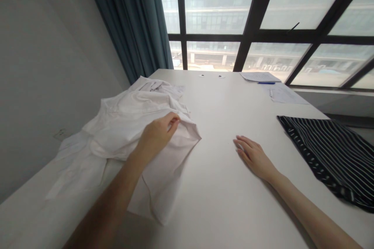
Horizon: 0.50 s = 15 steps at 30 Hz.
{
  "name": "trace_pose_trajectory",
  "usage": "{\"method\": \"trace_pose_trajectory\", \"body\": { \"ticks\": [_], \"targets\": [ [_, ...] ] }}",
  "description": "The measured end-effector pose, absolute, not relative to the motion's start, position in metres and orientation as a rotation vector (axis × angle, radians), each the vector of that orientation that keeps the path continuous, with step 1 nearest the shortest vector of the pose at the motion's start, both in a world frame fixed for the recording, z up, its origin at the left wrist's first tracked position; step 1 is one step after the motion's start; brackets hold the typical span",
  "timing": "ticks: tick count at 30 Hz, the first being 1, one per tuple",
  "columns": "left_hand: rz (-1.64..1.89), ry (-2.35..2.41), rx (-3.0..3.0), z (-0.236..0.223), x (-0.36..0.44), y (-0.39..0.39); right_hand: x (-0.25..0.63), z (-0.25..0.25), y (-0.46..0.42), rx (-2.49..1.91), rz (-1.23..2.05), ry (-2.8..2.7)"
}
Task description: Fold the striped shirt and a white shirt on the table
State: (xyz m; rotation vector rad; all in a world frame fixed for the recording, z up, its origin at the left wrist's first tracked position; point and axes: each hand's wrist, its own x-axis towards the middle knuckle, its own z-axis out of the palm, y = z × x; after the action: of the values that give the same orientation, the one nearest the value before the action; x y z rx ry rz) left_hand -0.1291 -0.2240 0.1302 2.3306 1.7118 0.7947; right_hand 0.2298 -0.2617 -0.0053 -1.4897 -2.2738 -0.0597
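My left hand (pixel 159 130) pinches the edge of a white garment (pixel 172 159) that looks like a shirt, lifting a fold of it a little above the table. Part of this cloth hangs down toward me, and its lower edge lies near the table's front. More white clothes (pixel 125 116) are heaped beneath and beyond it on the left; where one piece ends and another begins I cannot tell. To the right, my right hand (pixel 253 155) rests on the white table (pixel 216 186) with its fingers stretched out and nothing in them.
A black garment with white stripes (pixel 333 151) lies at the table's right edge. Papers (pixel 260 77) and a blue pen (pixel 266 83) are at the far right. Two small white pieces (pixel 221 76) sit near the back edge. A blue curtain (pixel 137 19) and windows stand behind.
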Motion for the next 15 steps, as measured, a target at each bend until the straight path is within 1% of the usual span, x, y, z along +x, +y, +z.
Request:
{"method": "trace_pose_trajectory", "body": {
  "ticks": [2, 5, 8, 10, 15],
  "targets": [
    [0.948, 1.871, 2.238, 0.138, -0.15, -0.217, 0.23, -0.005, -0.262, -1.492, -0.056, -2.281],
    [1.037, 2.107, 2.207, 0.145, -0.179, -0.207, 0.23, -0.006, -0.262, -1.496, -0.052, -2.283],
    [0.91, 2.349, 2.238, 0.143, -0.202, -0.199, 0.231, -0.006, -0.262, -1.498, -0.051, -2.287],
    [0.806, 2.515, 2.147, 0.139, -0.218, -0.194, 0.231, -0.007, -0.262, -1.496, -0.054, -2.293],
    [0.765, 2.816, 1.601, 0.121, -0.277, -0.183, 0.23, -0.007, -0.262, -1.48, -0.056, -2.279]
  ]
}}
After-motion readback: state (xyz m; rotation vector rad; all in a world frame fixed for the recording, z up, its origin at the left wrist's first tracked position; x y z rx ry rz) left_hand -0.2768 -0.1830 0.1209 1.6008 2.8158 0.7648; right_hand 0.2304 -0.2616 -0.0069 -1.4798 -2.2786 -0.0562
